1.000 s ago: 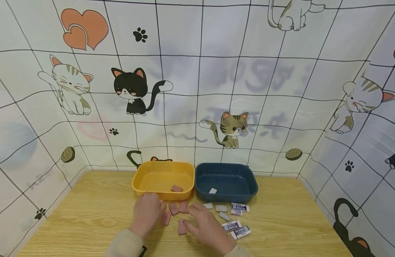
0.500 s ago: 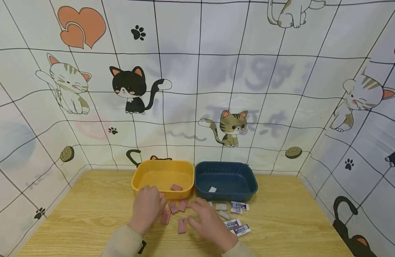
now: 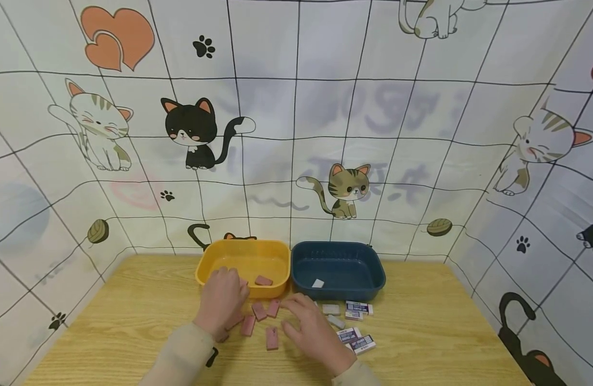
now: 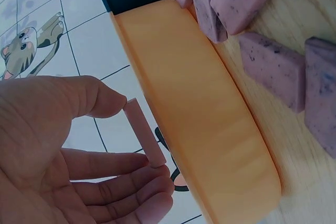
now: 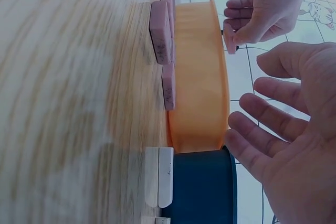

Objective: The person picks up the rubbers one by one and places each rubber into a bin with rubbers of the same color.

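Observation:
My left hand (image 3: 221,301) is over the front rim of the yellow bin (image 3: 272,292). In the left wrist view its thumb and fingertips pinch a pink eraser (image 4: 144,132) by the ends. Another pink eraser (image 3: 263,280) lies inside that bin. My right hand (image 3: 312,331) hovers with spread fingers and holds nothing. Beside it, a pink eraser (image 3: 272,339) lies on the table, with several more pink ones, such as the smudged eraser (image 4: 273,69), in front of the yellow bin.
A dark blue bin (image 3: 354,292) adjoins the yellow one and contains a white eraser (image 3: 317,283). In front of it are white erasers (image 3: 331,309) and several sleeved erasers (image 3: 362,344). A cat-print curtain (image 3: 267,107) hangs behind the wooden table (image 3: 421,321).
My left hand has moved forward and up to the yellow bin's rim with the pink eraser. The right hand has lifted slightly off the erasers beside it.

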The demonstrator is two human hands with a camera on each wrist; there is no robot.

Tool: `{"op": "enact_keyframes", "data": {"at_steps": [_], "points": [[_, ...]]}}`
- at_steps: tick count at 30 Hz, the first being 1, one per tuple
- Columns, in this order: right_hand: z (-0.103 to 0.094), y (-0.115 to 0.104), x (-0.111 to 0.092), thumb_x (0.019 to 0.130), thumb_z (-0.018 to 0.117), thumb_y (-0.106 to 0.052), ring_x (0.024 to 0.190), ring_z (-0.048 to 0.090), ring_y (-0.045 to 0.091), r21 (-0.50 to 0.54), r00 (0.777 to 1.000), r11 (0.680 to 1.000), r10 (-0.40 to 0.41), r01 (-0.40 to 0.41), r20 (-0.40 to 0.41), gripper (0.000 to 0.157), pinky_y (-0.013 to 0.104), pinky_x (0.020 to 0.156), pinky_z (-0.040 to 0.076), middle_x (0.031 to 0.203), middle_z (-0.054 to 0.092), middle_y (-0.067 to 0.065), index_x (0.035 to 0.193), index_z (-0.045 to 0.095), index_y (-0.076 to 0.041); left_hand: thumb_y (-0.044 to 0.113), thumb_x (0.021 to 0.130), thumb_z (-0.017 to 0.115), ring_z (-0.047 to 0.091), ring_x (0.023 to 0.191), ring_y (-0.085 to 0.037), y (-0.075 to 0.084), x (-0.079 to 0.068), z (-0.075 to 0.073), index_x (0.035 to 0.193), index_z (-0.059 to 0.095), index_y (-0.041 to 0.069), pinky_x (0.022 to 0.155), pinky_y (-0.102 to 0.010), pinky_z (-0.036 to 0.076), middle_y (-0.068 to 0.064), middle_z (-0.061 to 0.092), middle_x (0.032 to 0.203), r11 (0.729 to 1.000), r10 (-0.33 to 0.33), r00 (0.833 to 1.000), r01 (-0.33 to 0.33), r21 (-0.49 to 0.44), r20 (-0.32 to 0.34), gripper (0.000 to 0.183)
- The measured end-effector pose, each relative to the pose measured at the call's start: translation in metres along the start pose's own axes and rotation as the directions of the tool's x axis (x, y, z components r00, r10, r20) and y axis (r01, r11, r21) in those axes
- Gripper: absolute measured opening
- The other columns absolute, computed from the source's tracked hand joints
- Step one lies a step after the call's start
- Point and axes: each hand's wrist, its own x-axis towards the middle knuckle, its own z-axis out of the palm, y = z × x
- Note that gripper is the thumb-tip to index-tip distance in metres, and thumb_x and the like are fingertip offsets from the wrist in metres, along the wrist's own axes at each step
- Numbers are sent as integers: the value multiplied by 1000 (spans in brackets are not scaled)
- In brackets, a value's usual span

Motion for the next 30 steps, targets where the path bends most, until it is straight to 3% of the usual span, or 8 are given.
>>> {"op": "enact_keyframes", "data": {"at_steps": [7,17,21,30], "points": [[-1,2,4,94,71,-7,117,60,19,15,1000,1000,6,-5,-19,31,42,100,53,123,64,1,125,69,-10,8,83,69,42,63,-22,-2,12,2,63,44,9,54,-33,37,-7,43,66,1000,1,1000,-1,-21,17,32],[-1,4,5,94,71,-8,119,60,19,13,999,1000,25,-24,-28,33,43,101,53,124,63,0,126,69,-11,2,77,63,27,54,-13,-8,30,10,53,30,16,48,-26,22,5,22,56,996,38,999,-37,-83,7,44],[0,6,6,93,71,-7,118,59,19,9,999,1000,13,-12,-42,32,42,100,53,124,63,0,125,69,-11,2,78,61,25,52,-12,-11,37,13,51,29,17,48,-26,22,6,19,54,996,11,998,-5,-89,66,45],[1,7,9,93,70,-8,120,59,22,-24,999,1000,-10,8,-51,34,42,100,53,127,64,7,127,69,-7,6,81,64,35,53,-15,-15,46,19,54,36,14,50,-29,31,3,31,55,994,-59,981,75,-81,186,40]]}}
